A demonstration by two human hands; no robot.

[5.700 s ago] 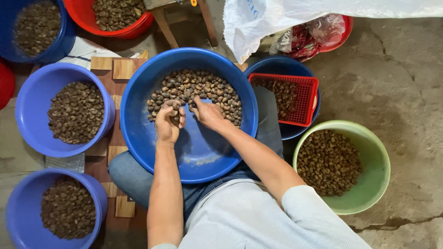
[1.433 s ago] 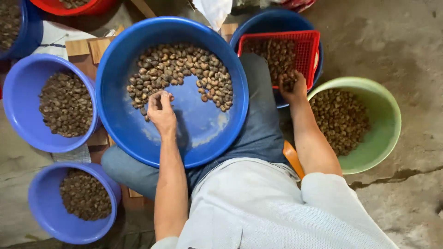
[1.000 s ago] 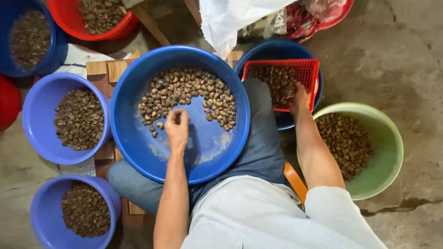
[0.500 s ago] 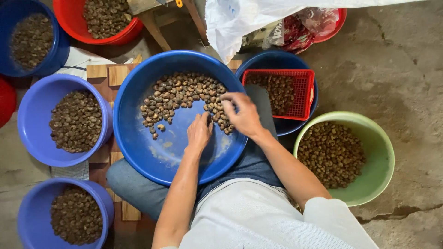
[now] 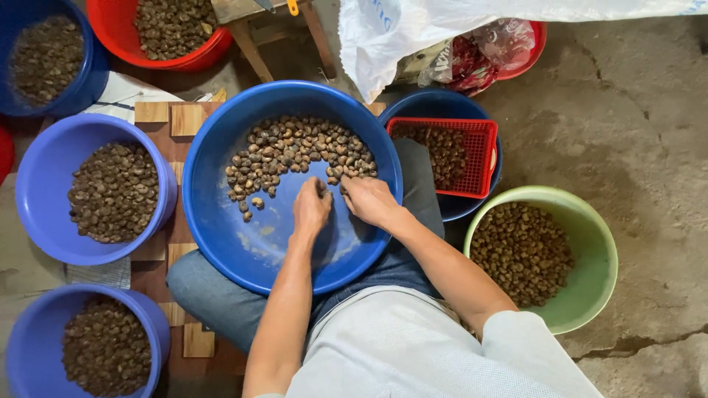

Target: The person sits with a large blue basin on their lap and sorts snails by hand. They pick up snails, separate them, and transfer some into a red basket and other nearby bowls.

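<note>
Your right hand (image 5: 369, 199) had come back from the red basket (image 5: 472, 140) and joined your left hand (image 5: 311, 206) in the big blue basin (image 5: 214, 221), both curled at the near edge of the nuts (image 5: 295, 151); whether either gripped one I could not tell

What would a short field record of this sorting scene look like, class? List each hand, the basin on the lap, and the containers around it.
left hand: left hand curled, fingertips at the brown nuts
right hand: right hand beside it, touching the nut pile's edge
lap: large round blue plastic basin, nuts heaped on its far side
right side: green plastic bucket and red plastic mesh basket, both holding nuts
left side: two purple plastic bowls of nuts
</note>
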